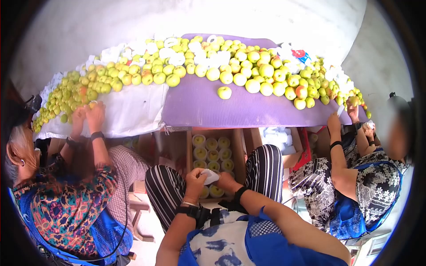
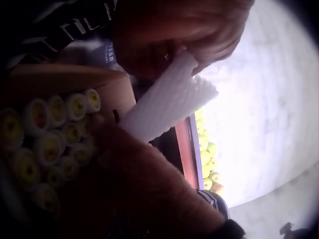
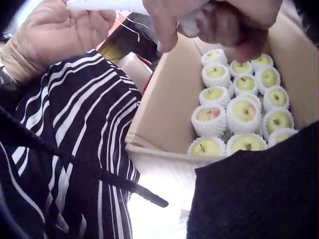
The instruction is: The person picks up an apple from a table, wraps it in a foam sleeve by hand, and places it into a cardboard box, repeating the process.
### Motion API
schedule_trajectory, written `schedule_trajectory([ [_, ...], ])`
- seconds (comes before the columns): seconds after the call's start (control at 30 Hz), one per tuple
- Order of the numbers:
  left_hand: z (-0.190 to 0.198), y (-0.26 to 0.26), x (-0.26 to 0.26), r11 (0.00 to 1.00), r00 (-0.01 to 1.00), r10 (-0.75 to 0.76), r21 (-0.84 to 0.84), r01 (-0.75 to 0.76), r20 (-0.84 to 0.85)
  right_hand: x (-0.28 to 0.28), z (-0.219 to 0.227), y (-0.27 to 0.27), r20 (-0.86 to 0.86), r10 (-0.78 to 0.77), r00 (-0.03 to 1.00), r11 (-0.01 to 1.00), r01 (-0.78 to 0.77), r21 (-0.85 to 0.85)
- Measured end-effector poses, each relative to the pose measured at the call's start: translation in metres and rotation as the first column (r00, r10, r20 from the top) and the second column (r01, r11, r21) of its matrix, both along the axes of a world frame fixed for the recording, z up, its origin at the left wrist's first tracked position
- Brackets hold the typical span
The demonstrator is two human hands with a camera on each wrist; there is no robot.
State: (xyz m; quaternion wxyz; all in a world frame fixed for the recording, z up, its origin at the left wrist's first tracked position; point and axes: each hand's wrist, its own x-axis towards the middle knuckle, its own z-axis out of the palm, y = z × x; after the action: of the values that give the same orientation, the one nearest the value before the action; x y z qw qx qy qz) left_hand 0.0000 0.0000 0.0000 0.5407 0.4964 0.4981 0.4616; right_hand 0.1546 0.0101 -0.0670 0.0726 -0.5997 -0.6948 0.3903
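A white foam net sleeve (image 1: 210, 177), looking flattened, stretches between my two hands above a cardboard box. My left hand (image 1: 195, 184) pinches one end of it; in the left wrist view the sleeve (image 2: 164, 99) comes out from under those fingers. At the other end my right hand (image 1: 227, 182) grips it, with white foam showing between the curled fingers (image 3: 219, 22) in the right wrist view. Below the hands, the cardboard box (image 3: 162, 94) holds rows of yellow-green apples (image 3: 244, 110), each in a white foam net.
Beyond the box, a table with a purple mat (image 1: 199, 104) and white cloth (image 1: 133, 108) bears a long heap of apples (image 1: 266, 71). A box of white foam sleeves (image 1: 277, 136) stands right of mine. People sit working on both sides. Striped trouser legs (image 1: 265, 170) flank the box.
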Motion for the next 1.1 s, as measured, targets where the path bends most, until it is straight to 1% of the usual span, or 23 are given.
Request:
schedule_trajectory([
  [0.07, -0.006, 0.002, -0.008, 0.990, 0.991, 0.128, -0.070, -0.126, 0.028, -0.006, -0.003, 0.005, -0.177, -0.064, 0.982, 0.998, 0.063, -0.009],
  [0.1, -0.011, -0.013, 0.017, 0.987, 0.988, 0.127, -0.112, -0.118, 0.085, 0.020, 0.025, -0.011, -0.113, -0.072, 0.991, 0.997, 0.067, -0.040],
  [0.17, -0.021, -0.004, 0.003, 0.918, 0.900, 0.379, -0.214, -0.334, 0.217, 0.003, 0.084, 0.005, 0.186, -0.047, 0.981, 0.999, 0.051, -0.016],
  [0.2, -0.023, 0.000, -0.002, 0.900, 0.858, 0.424, -0.238, -0.365, 0.289, 0.002, 0.095, 0.016, 0.179, -0.055, 0.982, 0.998, 0.057, -0.008],
  [0.23, -0.021, 0.000, -0.003, 0.904, 0.861, 0.416, -0.240, -0.355, 0.292, 0.009, 0.104, 0.024, 0.119, -0.073, 0.990, 0.988, 0.056, 0.146],
  [0.27, -0.018, 0.000, -0.002, 0.884, 0.848, 0.436, -0.317, -0.343, 0.300, 0.017, 0.117, 0.032, 0.060, -0.083, 0.995, 0.953, 0.062, 0.296],
  [0.3, -0.017, 0.001, -0.002, 0.861, 0.836, 0.456, -0.388, -0.328, 0.306, 0.024, 0.142, 0.043, -0.077, -0.129, 0.989, 0.959, 0.144, 0.246],
  [0.33, -0.019, 0.004, -0.003, 0.853, 0.855, 0.448, -0.411, -0.321, 0.262, 0.034, 0.149, 0.055, -0.150, -0.157, 0.976, 0.923, 0.199, 0.328],
  [0.37, -0.020, 0.006, -0.001, 0.858, 0.856, 0.442, -0.406, -0.315, 0.269, 0.043, 0.159, 0.066, -0.178, -0.228, 0.957, 0.902, 0.276, 0.332],
  [0.43, -0.008, 0.007, 0.003, 0.855, 0.824, 0.447, -0.437, -0.279, 0.349, 0.068, 0.163, 0.092, -0.207, -0.296, 0.932, 0.815, 0.360, 0.455],
  [0.5, -0.002, 0.010, 0.003, 0.845, 0.841, 0.441, -0.460, -0.272, 0.314, 0.094, 0.161, 0.122, -0.175, -0.364, 0.915, 0.703, 0.393, 0.592],
  [0.53, -0.003, 0.010, 0.004, 0.836, 0.837, 0.450, -0.477, -0.271, 0.313, 0.108, 0.158, 0.137, -0.108, -0.417, 0.903, 0.641, 0.376, 0.669],
  [0.6, -0.008, 0.011, 0.006, 0.826, 0.832, 0.454, -0.500, -0.259, 0.318, 0.137, 0.157, 0.163, 0.030, -0.468, 0.883, 0.611, 0.299, 0.733],
  [0.63, -0.007, 0.012, 0.007, 0.826, 0.831, 0.455, -0.501, -0.259, 0.321, 0.145, 0.162, 0.172, 0.033, -0.466, 0.884, 0.611, 0.295, 0.734],
  [0.7, -0.002, 0.012, 0.010, 0.818, 0.854, 0.428, -0.529, -0.226, 0.296, 0.159, 0.171, 0.189, 0.026, -0.633, 0.774, 0.585, 0.457, 0.670],
  [0.8, -0.010, 0.015, 0.012, 0.807, 0.864, 0.435, -0.536, -0.248, 0.254, 0.188, 0.161, 0.218, 0.098, -0.626, 0.773, 0.551, 0.350, 0.757],
  [0.83, -0.010, 0.016, 0.013, 0.805, 0.861, 0.441, -0.537, -0.254, 0.254, 0.193, 0.160, 0.225, 0.099, -0.621, 0.778, 0.554, 0.346, 0.757],
  [0.9, -0.010, 0.017, 0.014, 0.799, 0.840, 0.453, -0.554, -0.233, 0.300, 0.200, 0.156, 0.237, 0.119, -0.596, 0.794, 0.551, 0.296, 0.781],
  [0.93, -0.011, 0.019, 0.014, 0.798, 0.839, 0.455, -0.554, -0.236, 0.298, 0.203, 0.152, 0.240, 0.144, -0.605, 0.783, 0.503, 0.235, 0.832],
  [0.97, -0.011, 0.019, 0.014, 0.797, 0.841, 0.453, -0.557, -0.232, 0.297, 0.209, 0.150, 0.243, 0.144, -0.604, 0.784, 0.504, 0.236, 0.831],
  [1.03, -0.012, 0.019, 0.015, 0.792, 0.843, 0.451, -0.566, -0.228, 0.292, 0.216, 0.155, 0.246, 0.061, -0.581, 0.811, 0.557, 0.342, 0.757],
  [1.07, -0.011, 0.019, 0.017, 0.793, 0.841, 0.452, -0.565, -0.227, 0.297, 0.220, 0.159, 0.246, 0.026, -0.642, 0.767, 0.507, 0.399, 0.764],
  [1.1, -0.011, 0.020, 0.018, 0.795, 0.839, 0.453, -0.563, -0.226, 0.302, 0.223, 0.159, 0.245, 0.030, -0.642, 0.766, 0.510, 0.398, 0.763],
])
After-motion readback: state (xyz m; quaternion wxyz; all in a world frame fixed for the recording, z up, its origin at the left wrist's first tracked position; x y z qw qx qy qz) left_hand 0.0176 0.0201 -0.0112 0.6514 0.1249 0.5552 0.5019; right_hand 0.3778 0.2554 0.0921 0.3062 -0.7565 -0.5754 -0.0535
